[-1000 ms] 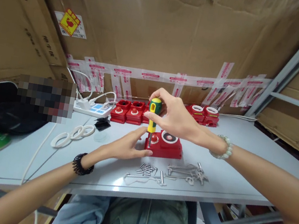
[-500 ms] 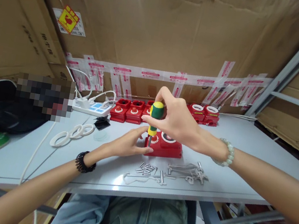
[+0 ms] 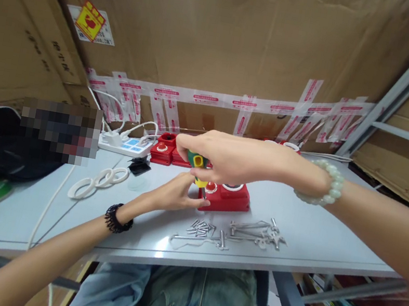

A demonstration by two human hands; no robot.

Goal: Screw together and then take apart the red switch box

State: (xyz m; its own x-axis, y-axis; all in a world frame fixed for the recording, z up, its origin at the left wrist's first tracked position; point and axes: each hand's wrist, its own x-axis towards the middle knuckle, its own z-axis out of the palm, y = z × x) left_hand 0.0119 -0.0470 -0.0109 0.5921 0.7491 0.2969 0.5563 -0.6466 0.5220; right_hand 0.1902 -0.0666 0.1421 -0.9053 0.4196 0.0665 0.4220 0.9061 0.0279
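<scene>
My right hand (image 3: 220, 154) is closed around the green-and-yellow handle of a screwdriver (image 3: 200, 178). The tool leans, with its top to the left and its metal tip down at the left end of a red box (image 3: 229, 204). That box lies on the table and carries a white-ringed round opening and a small red round part, both partly covered by my right hand. My left hand (image 3: 177, 191) grips the box's left end, thumb along the front and fingers behind. In front of the box lie several small metal pins (image 3: 201, 228) and metal rods with cords (image 3: 254, 231).
More red boxes (image 3: 162, 151) line the back beside a white power strip (image 3: 128, 146). White rings (image 3: 98, 182) and a black crumpled piece (image 3: 139, 166) lie on the left. A cardboard wall (image 3: 224, 40) closes off the back; a metal frame (image 3: 403, 77) stands right.
My right hand has turned over and shifted left, its back now facing up. The screwdriver has gone from upright to leaning left. My left hand stays on the red box.
</scene>
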